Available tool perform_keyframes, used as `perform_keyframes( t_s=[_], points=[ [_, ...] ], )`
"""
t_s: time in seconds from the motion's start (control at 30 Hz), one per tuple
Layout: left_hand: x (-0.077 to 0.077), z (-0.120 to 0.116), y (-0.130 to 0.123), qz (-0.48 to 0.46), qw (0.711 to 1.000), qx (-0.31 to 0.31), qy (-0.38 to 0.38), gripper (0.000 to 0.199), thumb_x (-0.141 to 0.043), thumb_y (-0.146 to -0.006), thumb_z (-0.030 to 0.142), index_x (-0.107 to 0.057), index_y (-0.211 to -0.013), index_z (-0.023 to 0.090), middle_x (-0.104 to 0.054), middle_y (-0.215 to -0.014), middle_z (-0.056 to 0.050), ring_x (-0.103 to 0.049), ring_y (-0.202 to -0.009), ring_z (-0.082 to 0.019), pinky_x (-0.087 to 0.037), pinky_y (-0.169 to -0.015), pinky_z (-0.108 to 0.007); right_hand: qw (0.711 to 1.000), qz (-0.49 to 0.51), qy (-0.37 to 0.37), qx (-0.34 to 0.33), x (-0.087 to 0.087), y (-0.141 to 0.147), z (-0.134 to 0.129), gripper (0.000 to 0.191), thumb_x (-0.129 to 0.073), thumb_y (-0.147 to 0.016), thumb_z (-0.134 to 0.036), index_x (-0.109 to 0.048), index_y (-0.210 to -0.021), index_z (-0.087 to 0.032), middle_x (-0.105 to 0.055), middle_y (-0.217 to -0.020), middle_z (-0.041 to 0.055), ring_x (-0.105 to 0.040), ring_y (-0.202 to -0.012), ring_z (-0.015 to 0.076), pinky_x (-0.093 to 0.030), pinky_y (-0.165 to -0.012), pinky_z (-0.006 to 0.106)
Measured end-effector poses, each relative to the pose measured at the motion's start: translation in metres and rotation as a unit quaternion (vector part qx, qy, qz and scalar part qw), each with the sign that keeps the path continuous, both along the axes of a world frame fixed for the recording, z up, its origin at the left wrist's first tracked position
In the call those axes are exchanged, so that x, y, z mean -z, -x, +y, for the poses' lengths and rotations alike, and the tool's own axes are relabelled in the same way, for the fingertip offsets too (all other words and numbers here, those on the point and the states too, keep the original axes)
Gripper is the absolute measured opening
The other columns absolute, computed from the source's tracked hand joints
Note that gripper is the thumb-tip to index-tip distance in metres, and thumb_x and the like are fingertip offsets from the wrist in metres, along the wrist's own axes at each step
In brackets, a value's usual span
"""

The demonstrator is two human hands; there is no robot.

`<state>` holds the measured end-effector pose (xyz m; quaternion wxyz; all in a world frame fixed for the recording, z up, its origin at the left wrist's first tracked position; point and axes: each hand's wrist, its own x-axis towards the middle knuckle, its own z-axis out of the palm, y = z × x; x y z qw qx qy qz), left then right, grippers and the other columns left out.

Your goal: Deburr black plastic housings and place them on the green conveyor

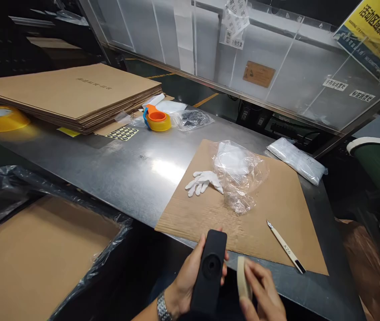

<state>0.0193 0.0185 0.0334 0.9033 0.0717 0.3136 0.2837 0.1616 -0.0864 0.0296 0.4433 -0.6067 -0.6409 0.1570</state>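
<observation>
My left hand (185,278), with a metal watch at its wrist, grips a long black device (209,272) that has a round recess on its face. Just right of it, my right hand (263,290) pinches a pale beige, curved piece (243,278), apart from the device. Both hands are at the table's front edge. Beyond them lies a brown cardboard sheet (256,232), bearing a white glove (205,182), a crumpled clear plastic bag (239,178) and a pale craft knife (285,246) marked A26.
Flat cardboard (66,89) is stacked at the back left, near yellow tape (1,119) and an orange tape dispenser (157,118). A wrapped white packet (296,159) lies back right. An open, plastic-lined box (46,254) stands lower left. A clear panel (206,49) borders the back.
</observation>
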Motion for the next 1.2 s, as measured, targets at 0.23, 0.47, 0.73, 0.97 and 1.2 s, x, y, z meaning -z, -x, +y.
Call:
perform_keyframes(
  t_s=[0.23, 0.47, 0.73, 0.97, 1.2],
  points=[
    [-0.008, -0.023, -0.007, 0.093, 0.992, 0.087, -0.02, 0.055, -0.048, -0.082, 0.056, -0.054, -0.119, 0.015, -0.063, -0.055, -0.002, -0.057, -0.044, -0.014, -0.047, -0.045, -0.024, 0.958, -0.229, -0.06, -0.165, -0.033, -0.007, 0.043, 0.061, -0.042, -0.081, 0.0, -0.031, -0.14, -0.012, -0.044, -0.123, 0.0185, -0.045, -0.111, 0.025, -0.048, -0.086, 0.042],
    [-0.004, -0.03, -0.003, 0.098, 0.982, 0.162, 0.016, 0.062, -0.031, -0.085, 0.062, -0.063, -0.093, 0.01, -0.063, -0.056, -0.006, -0.056, -0.039, -0.013, -0.042, -0.039, -0.021, 0.967, -0.185, -0.042, -0.17, -0.028, -0.019, 0.028, 0.054, -0.038, -0.084, 0.0, -0.037, -0.137, -0.016, -0.045, -0.119, 0.0158, -0.046, -0.11, 0.0224, -0.048, -0.083, 0.037],
    [-0.007, -0.031, -0.005, 0.099, 0.97, 0.221, -0.007, 0.07, -0.032, -0.081, 0.067, -0.064, -0.061, 0.008, -0.058, -0.049, -0.006, -0.051, -0.037, -0.01, -0.039, -0.037, -0.019, 0.97, -0.18, -0.048, -0.157, -0.028, -0.022, 0.025, 0.051, -0.035, -0.086, -0.004, -0.039, -0.136, -0.018, -0.05, -0.115, 0.0154, -0.05, -0.107, 0.0216, -0.049, -0.081, 0.037],
    [-0.004, -0.035, -0.009, 0.011, 0.989, 0.143, -0.041, 0.042, -0.05, -0.085, 0.047, -0.063, -0.109, 0.015, -0.063, -0.06, -0.002, -0.058, -0.051, -0.013, -0.047, -0.053, -0.024, 0.965, -0.201, -0.06, -0.158, -0.03, -0.013, 0.026, 0.057, -0.041, -0.081, -0.001, -0.038, -0.136, -0.014, -0.05, -0.118, 0.017, -0.05, -0.109, 0.0235, -0.048, -0.084, 0.041],
    [-0.002, -0.031, -0.003, 0.105, 0.967, 0.145, -0.183, 0.068, -0.037, -0.082, 0.064, -0.035, -0.138, 0.026, -0.067, -0.083, -0.006, -0.048, -0.046, -0.01, -0.039, -0.043, -0.022, 0.967, -0.23, -0.003, -0.112, -0.05, -0.009, 0.037, 0.053, -0.045, -0.08, -0.003, -0.044, -0.132, -0.012, -0.053, -0.111, 0.0174, -0.052, -0.094, 0.0227, -0.049, -0.077, 0.04]
  ],
)
